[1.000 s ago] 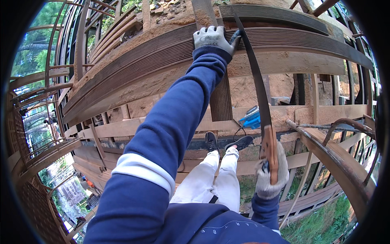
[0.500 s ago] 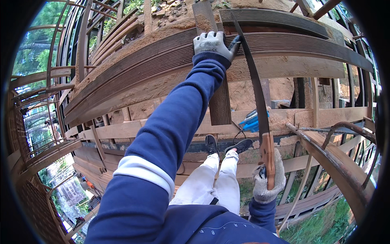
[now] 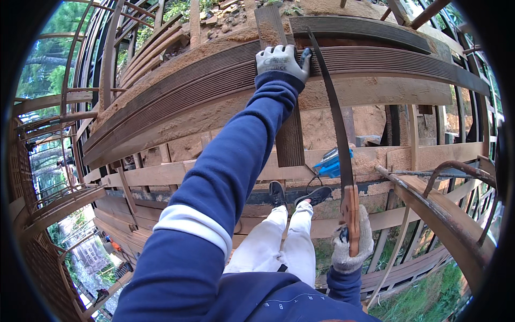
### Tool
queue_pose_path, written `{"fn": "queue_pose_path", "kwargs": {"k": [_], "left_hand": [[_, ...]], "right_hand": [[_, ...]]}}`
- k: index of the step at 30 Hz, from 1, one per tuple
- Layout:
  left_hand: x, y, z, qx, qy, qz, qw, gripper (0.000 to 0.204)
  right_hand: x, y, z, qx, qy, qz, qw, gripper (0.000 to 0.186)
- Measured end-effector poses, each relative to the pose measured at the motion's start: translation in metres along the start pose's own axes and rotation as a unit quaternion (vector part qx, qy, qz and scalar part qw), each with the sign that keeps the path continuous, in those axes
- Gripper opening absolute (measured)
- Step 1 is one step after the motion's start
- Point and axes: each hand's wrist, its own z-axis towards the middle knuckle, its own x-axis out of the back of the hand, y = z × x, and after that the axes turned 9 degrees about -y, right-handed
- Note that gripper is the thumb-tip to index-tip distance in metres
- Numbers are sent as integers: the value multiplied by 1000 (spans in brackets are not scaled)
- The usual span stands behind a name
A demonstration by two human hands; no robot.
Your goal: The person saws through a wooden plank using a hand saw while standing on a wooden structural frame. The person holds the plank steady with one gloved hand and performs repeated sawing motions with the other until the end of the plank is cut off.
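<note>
My left hand, in a pale glove with dark fingertips, presses on the dark grooved boards, fingers curled and thumb raised beside the saw blade. A long grooved decking board runs out to the right from under it. Below the hand, a short grooved board points toward me; the hand hides where the boards cross. My right hand, also gloved, is closed round the wooden handle of a handsaw. The long blade stretches away from me across the decking board, just right of my left thumb. Whether its teeth have entered the wood, I cannot tell.
A blue power tool with a cord lies beyond my shoes. Sawdust covers the pale timber beams. At right stands a rusty metal bar frame by a wide plank. Open gaps between the beams show soil and grass below.
The handsaw has slid slightly back toward me, its tip now lower. My left thumb has drawn in a little toward the fingers; that hand otherwise stays in place.
</note>
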Motion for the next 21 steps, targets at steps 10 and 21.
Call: {"fn": "queue_pose_path", "kwargs": {"k": [10, 21], "left_hand": [[3, -1, 1, 19, -43, -4, 999, 53], [1, 0, 3, 15, -24, -4, 1000, 52]], "right_hand": [[-36, -7, 118, 174, 18, -92, 980, 64], [-31, 3, 122, 182, 5, -102, 978, 67]]}}
